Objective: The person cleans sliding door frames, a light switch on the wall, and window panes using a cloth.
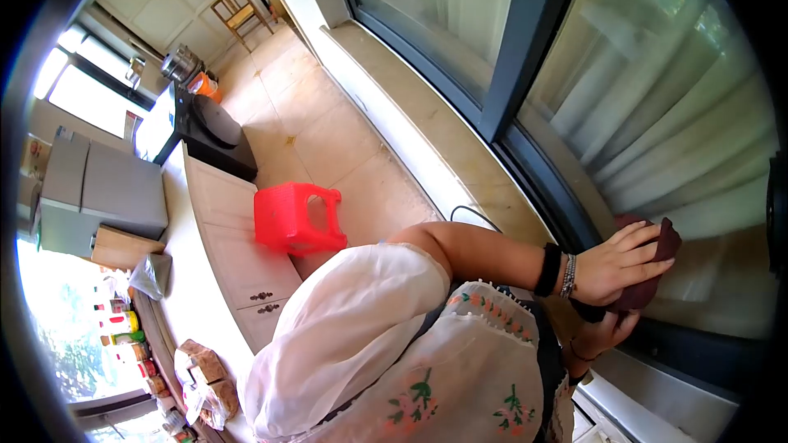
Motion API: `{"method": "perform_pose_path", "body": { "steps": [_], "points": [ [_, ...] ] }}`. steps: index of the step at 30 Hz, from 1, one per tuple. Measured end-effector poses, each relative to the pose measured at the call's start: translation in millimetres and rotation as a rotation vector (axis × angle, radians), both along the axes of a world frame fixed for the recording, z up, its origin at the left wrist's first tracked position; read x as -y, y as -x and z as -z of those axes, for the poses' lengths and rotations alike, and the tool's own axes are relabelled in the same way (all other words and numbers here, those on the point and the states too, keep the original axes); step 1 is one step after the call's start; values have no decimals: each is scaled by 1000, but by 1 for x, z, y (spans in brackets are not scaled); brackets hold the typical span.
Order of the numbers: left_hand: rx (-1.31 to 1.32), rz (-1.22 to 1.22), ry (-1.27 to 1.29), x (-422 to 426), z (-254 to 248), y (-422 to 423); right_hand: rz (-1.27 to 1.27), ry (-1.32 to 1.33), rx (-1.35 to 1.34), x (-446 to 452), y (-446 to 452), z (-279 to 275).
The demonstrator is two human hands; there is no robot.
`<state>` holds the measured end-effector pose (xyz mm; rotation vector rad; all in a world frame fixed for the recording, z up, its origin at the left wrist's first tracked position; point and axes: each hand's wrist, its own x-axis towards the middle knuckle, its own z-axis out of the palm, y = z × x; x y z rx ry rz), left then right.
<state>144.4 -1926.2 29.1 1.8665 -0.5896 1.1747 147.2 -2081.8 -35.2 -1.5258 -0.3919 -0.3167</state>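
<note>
My left hand [620, 268] reaches across from the left, a black band and a silver bracelet at its wrist. It presses a dark maroon cloth [650, 287] against the window glass [698, 197], fingers spread over it and curled at its far edge. Just below, my right hand [603, 335] grips the lower part of the same cloth; some of its fingers are hidden. Both hands are close to the dark window frame [525, 164]. White curtains [624, 107] hang behind the glass.
A stone sill [419, 107] runs along the window. Behind me on the tiled floor [328, 131] stands a red plastic stool [287, 213]. A counter [193, 279] carries a bread bag [205, 385] and several jars [123, 324]. Farther off are a black appliance [213, 135] and a wooden chair [238, 15].
</note>
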Motion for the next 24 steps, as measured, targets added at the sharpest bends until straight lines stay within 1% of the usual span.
{"method": "perform_pose_path", "body": {
  "steps": [4, 6, 12, 19, 21, 24],
  "points": [
    [1, -12, 1, -1, 0, -1, -2, 6, 0, -1, -1, 1],
    [5, -17, -7, -2, 0, -1, -6, -58, -17, -3, -2, 3],
    [11, -7, 15, -5, 1, 0, 13, -84, -4, -13, 1, 1],
    [-13, 6, 30, -9, 0, 3, 22, -11, 12, -14, 0, 3],
    [-17, 9, 22, -11, 1, 3, -33, -33, -23, -12, 0, 4],
    [-23, 6, 23, -12, 4, 4, -52, -49, -27, -14, -1, 5]
  ]
}}
